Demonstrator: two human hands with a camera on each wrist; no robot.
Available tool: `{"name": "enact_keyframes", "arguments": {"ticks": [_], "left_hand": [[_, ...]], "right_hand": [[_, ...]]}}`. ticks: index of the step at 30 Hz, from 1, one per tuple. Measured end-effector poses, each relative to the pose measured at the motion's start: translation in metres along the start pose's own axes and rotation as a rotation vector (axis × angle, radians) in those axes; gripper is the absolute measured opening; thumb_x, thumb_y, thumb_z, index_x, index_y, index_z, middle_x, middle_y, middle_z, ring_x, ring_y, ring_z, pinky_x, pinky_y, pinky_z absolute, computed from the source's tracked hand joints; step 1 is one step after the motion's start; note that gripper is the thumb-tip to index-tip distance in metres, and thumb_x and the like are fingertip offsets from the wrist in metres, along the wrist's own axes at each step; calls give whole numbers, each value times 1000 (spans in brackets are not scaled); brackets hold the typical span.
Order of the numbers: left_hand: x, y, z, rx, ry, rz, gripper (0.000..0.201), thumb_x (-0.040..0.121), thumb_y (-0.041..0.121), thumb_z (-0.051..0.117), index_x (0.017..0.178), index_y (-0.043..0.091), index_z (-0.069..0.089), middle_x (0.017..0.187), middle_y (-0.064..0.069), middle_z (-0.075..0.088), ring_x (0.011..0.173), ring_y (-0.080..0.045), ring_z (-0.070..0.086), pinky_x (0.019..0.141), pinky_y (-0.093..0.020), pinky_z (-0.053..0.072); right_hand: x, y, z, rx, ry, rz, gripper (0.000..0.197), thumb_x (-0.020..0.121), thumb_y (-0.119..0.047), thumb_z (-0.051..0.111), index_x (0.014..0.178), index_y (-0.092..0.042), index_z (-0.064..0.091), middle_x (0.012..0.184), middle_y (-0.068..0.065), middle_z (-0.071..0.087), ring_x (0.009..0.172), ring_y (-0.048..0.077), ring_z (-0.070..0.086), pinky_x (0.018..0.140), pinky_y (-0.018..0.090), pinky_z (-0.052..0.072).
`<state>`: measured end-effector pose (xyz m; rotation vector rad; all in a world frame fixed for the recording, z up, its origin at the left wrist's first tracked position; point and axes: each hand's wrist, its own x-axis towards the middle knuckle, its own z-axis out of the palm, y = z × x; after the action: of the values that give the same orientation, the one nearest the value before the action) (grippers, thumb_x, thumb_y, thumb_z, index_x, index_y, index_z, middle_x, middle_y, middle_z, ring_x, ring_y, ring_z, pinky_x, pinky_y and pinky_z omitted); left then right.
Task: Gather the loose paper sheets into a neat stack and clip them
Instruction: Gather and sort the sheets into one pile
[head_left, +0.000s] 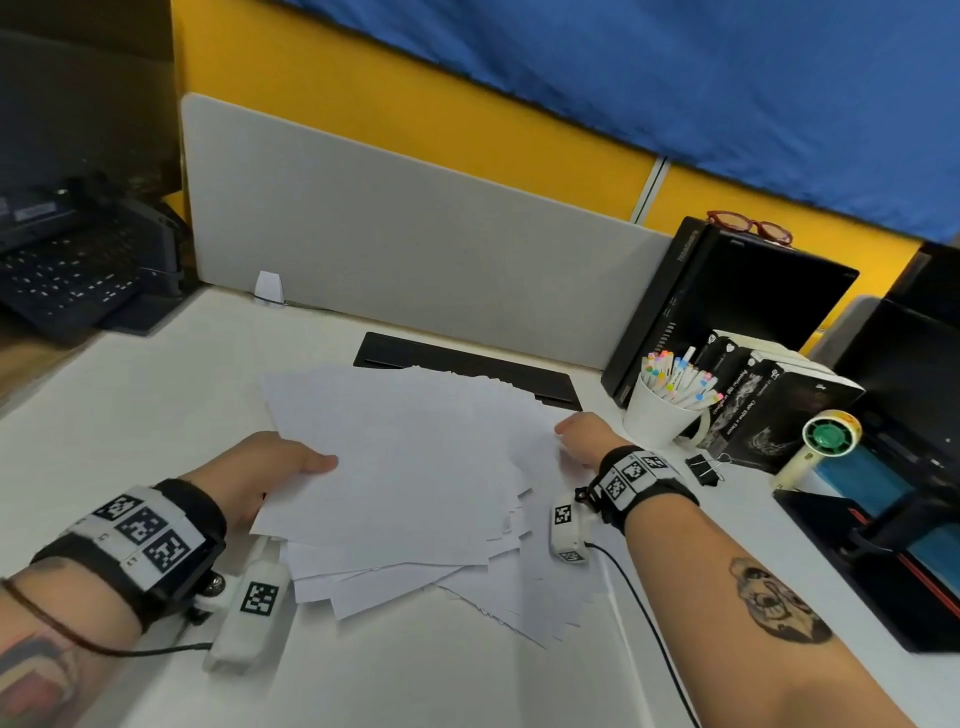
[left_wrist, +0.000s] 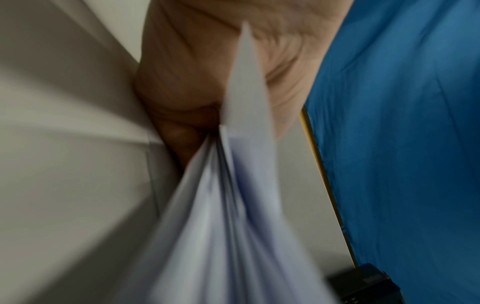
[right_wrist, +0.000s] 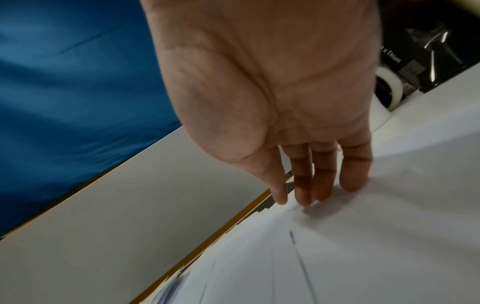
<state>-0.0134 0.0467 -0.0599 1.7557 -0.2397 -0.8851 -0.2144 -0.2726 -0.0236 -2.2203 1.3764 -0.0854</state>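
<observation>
A loose fan of white paper sheets (head_left: 415, 467) lies spread across the middle of the white desk (head_left: 156, 395). My left hand (head_left: 270, 467) grips the left edge of the sheets, thumb on top and fingers beneath; the left wrist view shows the bunched sheets (left_wrist: 228, 216) pinched in the left hand (left_wrist: 202, 107). My right hand (head_left: 584, 436) is at the right edge of the pile. The right wrist view shows that right hand (right_wrist: 311, 193) with straight fingers, their tips touching the paper (right_wrist: 363, 246). A black binder clip (head_left: 704, 467) lies on the desk just right of my right wrist.
A white mug of markers (head_left: 665, 410), black books (head_left: 779, 405), a small handheld fan (head_left: 826, 441) and a dark box (head_left: 727, 306) crowd the right side. A grey divider panel (head_left: 415, 249) stands behind, with a black cable slot (head_left: 467, 369) below it. A keyboard (head_left: 67, 270) sits far left.
</observation>
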Motion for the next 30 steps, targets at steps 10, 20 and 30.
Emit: {"name": "enact_keyframes", "arguments": {"ticks": [10,20,30], "left_hand": [[8,-2,-1,-28,-24,-12,28,84,5,79,109,0,69,92,-20,79,86,-41,75,73,-46,60],[13,-5,-1,-57,-27,-53,41,80,4,82,118,-2,67,109,-24,75,99,-46,72,95,-63,53],[17,-6,-4,-49,-28,-40,40,79,8,83,116,0,68,104,-22,77,94,-45,74,92,-62,55]], "right_hand": [[-8,24,-18,368,-229,146,57,71,-37,84,115,-3,68,114,19,73,106,35,71,98,50,53],[-57,-6,-34,292,10,-43,40,91,-11,72,126,-3,55,107,6,60,101,30,62,87,37,52],[-56,-16,-43,200,-209,35,48,68,-7,89,109,-9,64,107,13,73,98,34,71,89,48,59]]}}
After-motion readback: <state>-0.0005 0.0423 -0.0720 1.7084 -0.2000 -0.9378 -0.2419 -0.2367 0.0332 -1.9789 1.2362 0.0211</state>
